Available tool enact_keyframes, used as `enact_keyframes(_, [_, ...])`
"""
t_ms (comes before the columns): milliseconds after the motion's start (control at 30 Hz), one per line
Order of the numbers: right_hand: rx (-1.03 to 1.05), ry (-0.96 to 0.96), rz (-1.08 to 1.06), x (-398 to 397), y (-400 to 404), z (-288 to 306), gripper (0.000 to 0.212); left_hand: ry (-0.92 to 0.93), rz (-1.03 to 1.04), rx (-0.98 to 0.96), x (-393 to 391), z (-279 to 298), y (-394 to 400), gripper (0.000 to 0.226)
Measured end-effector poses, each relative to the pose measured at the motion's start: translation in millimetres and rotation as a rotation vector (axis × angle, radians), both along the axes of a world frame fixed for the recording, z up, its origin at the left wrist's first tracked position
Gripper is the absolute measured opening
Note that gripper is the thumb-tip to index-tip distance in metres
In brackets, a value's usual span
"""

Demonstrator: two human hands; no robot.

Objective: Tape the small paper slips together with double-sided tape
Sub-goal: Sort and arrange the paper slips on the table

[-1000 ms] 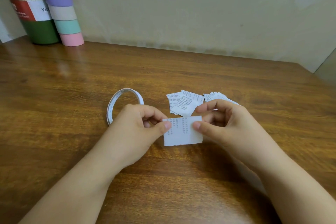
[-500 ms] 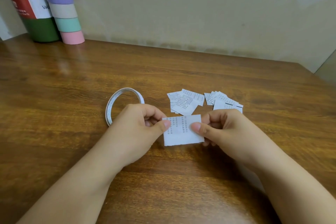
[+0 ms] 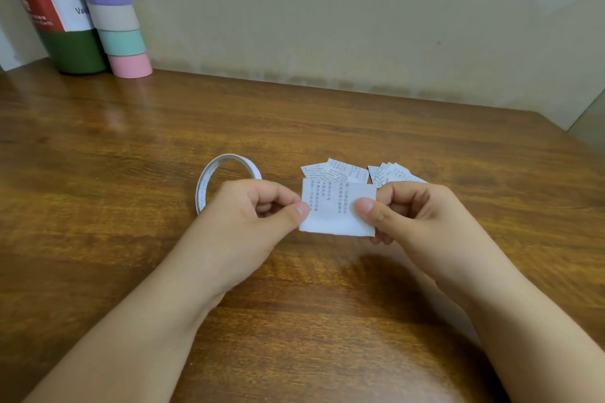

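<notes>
Both hands meet over the middle of the table [image 3: 137,147], each pinching one side of a single paper slip [image 3: 337,209] held just above the wood. The left hand [image 3: 252,216] grips the slip's left edge between thumb and curled fingers; the right hand [image 3: 415,216] grips the right edge the same way, thumb on the near face and the other fingers folded behind. The slip is white, printed with small dark characters across its upper part and plain along the lower part (the print is too fine to read). Behind it, and partly hidden by its top edge, a few loose slips [image 3: 340,170] lie overlapping on the table; a second fanned group of slips [image 3: 389,172] lies just to their right, with the right hand's knuckles covering its near side. The roll of double-sided tape [image 3: 209,180], a thin white ring standing on edge, sits just behind the left hand, whose knuckles hide its near right portion. At the far left corner, against the wall [image 3: 360,16], stands a dark green bottle [image 3: 65,49] with a red and white label, and touching its right side a leaning column of stacked tape rolls [image 3: 114,20] in purple, beige, teal and pink. Both forearms reach in from the near edge.
</notes>
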State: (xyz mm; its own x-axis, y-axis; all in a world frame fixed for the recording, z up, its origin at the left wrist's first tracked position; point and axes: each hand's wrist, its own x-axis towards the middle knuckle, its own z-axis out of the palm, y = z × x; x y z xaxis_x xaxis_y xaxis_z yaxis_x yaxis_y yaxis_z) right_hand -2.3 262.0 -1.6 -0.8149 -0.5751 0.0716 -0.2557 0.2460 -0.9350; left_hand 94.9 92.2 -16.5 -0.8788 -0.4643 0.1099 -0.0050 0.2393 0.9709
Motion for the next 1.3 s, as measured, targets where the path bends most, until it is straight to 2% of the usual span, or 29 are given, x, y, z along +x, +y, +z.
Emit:
enact_keyframes(300, [-0.04,0.023,0.007,5.7,-1.2,4.8,0.033,0.054,-0.003,0.033,0.5,3.7,3.0,0.024])
enact_keyframes(667, [-0.034,0.018,0.005,7.5,-2.5,5.7,0.034,0.063,0.002,0.004,1.3,5.6,4.6,0.022])
enact_keyframes(900, [-0.097,-0.033,0.006,6.5,-3.1,4.9,0.027,0.039,0.003,0.007,0.0,2.0,1.8,0.02])
enact_keyframes(1300, [-0.097,-0.004,0.001,7.2,-2.0,5.5,0.027,0.062,0.0,0.035,0.8,2.4,1.7,0.023])
